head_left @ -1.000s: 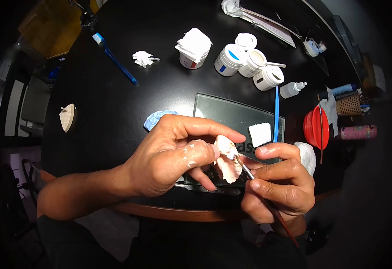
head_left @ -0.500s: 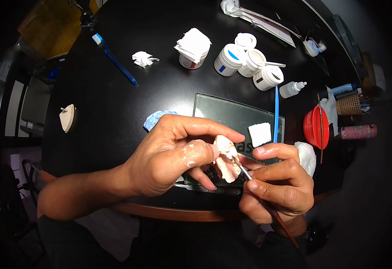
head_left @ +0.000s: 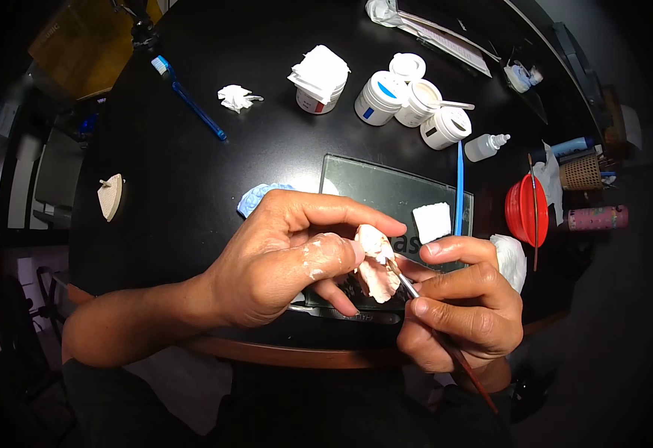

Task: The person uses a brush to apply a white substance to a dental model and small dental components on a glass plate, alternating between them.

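Observation:
Between the thumb and fingers of my left hand [head_left: 282, 257] is a pinkish-cream dental cast [head_left: 376, 276], tilted, its far side hidden by the fingers. White specks cling to my left thumb. My right hand [head_left: 472, 306] pinches a fine paintbrush [head_left: 457, 355] with a reddish-brown handle and metal ferrule. The brush tip meets the inner side of the cast. Below both hands lies a glass slab [head_left: 386, 178], with a white gauze square [head_left: 432, 222] on it. A blue dental mould [head_left: 263, 198] is partly covered by my left hand.
White jars [head_left: 380, 98] stand at the back beside a dropper bottle [head_left: 487, 147] and a blue stick [head_left: 460, 187]. To the right is a red bowl [head_left: 519, 213] with another brush [head_left: 534, 224] across it. A blue toothbrush [head_left: 199, 108] and crumpled tissue [head_left: 235, 97] lie at the left.
Almost nothing differs. Both hands keep their hold, and the brush tip stays at the cast. The whole view has shifted very slightly.

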### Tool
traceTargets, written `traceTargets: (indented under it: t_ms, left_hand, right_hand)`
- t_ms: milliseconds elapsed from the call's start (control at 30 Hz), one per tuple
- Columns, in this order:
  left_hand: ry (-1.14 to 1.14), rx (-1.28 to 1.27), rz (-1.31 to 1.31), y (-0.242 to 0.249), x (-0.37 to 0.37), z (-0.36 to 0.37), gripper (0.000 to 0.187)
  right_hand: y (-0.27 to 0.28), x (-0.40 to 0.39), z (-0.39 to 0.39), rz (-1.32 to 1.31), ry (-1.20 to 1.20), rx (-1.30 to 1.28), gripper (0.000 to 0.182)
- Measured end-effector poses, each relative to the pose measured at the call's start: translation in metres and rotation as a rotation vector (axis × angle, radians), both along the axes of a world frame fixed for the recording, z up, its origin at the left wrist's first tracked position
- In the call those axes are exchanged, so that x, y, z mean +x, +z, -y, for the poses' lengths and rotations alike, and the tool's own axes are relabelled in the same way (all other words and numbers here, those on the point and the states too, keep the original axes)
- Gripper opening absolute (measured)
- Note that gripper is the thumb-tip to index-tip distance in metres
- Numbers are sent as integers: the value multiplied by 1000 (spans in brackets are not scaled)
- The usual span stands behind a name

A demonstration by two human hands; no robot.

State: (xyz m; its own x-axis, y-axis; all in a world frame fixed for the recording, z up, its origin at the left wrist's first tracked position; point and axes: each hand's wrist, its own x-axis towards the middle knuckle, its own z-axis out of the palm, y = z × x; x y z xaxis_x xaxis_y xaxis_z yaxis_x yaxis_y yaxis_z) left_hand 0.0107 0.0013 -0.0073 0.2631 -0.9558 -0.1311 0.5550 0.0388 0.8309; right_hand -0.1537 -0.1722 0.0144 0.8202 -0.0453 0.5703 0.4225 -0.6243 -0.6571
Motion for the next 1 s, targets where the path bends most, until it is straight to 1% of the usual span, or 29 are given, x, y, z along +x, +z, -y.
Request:
traceTargets:
  t_ms: [267,367,667,767,867,1000]
  left_hand:
    - [6,1,-3,1,0,0,51]
    - [21,-49,-20,-5,-1,-1,41]
    - [5,-107,-27,-8,1,-2,45]
    - [42,-71,27,-1,-4,0,56]
    - [24,-138,4,-8,-4,-1,57]
    - [45,-134,43,-6,-6,-1,54]
  right_hand:
    - [1,1,-1,0,0,-7,27]
    - [0,0,0,-5,7,-6,27]
    - [-1,-3,-1,34,-6,104,27]
    - [1,-5,1,52,-12,101,29]
    - [-1,-3,1,100,-29,112,30]
    - [-2,-3,2,153,-41,83,28]
